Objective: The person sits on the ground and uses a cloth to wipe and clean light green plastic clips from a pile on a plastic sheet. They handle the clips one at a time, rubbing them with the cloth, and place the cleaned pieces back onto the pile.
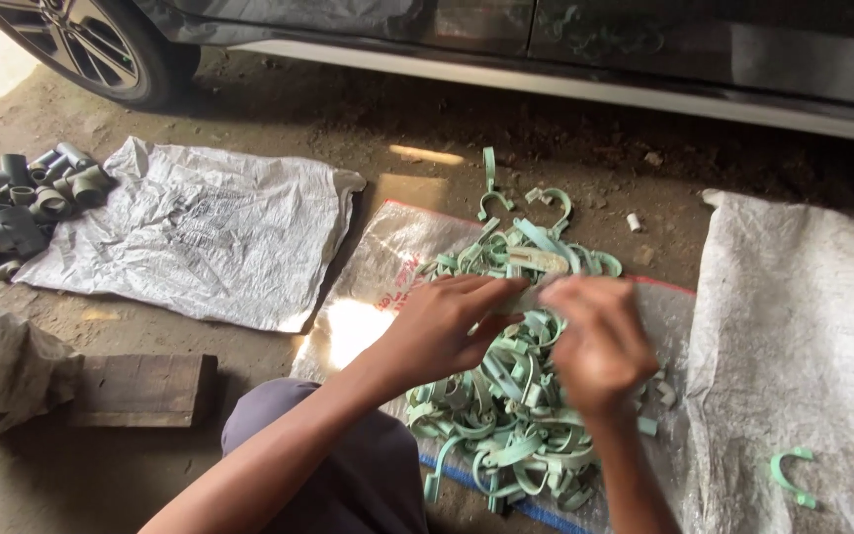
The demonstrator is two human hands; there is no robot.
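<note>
A heap of pale green plastic pipe clips [506, 415] lies on a woven white sack [378, 267] on the dirt floor in front of me. My left hand [442, 326] and my right hand [595, 341] meet over the heap. Both pinch one pale clip piece [529, 297] between their fingertips. A cream-coloured piece [538, 260] rests on the heap just beyond the hands. My knee in dark cloth [348, 465] is under my left forearm.
A second white sack [200, 232] lies at the left, with grey pipe fittings [17, 198] at its far left corner. A third sack [803, 326] at the right carries one green clip [791, 475]. A wooden block [140, 389] sits near left. A car's wheel [81, 44] and sill [565, 84] are behind.
</note>
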